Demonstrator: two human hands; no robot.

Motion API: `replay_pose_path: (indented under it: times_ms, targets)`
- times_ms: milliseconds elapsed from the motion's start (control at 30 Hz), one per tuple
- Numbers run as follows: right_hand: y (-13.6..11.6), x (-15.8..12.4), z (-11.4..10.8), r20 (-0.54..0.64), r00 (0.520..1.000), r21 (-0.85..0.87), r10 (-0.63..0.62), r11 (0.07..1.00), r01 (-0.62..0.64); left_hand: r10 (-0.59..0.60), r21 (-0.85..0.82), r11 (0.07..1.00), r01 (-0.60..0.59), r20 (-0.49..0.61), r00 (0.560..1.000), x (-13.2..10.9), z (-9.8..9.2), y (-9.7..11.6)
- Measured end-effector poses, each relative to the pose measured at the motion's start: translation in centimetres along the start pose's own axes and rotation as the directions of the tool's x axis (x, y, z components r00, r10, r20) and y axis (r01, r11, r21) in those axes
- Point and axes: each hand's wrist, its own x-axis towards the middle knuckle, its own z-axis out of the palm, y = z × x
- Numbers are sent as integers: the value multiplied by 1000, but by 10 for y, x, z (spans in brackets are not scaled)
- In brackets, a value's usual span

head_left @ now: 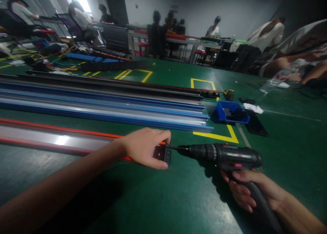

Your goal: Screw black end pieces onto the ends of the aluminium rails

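My left hand (146, 147) grips the right end of a long orange-edged rail (68, 140) lying on the green table. Its thumb and fingers straddle a black end cap (168, 157) there. In my right hand (250, 189) is a black cordless drill (230, 155), held by its handle and pointing left. A thin bit (176, 148) reaches from the drill's chuck to the end cap; whether it sits in a screw is too small to tell.
Several blue and black rails (114, 106) lie behind the orange one. Right of them stands a blue bin (233, 120) with dark parts, beside a black phone-like slab (257, 124). A clear plastic bottle (281, 77) lies farther right. People sit around the room.
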Motion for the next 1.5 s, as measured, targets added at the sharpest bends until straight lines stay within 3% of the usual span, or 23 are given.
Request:
replay_pose_path:
  times_ms: [1100, 1500]
  targets:
    - [-4, 2, -1, 127, 992, -12, -21, 1000, 23, 17, 1, 1000, -17, -18, 1000, -1, 1, 1]
    - [-5, 3, 2, 115, 993, -16, -9, 1000, 11, 9, -3, 1000, -9, -5, 1000, -1, 0, 0]
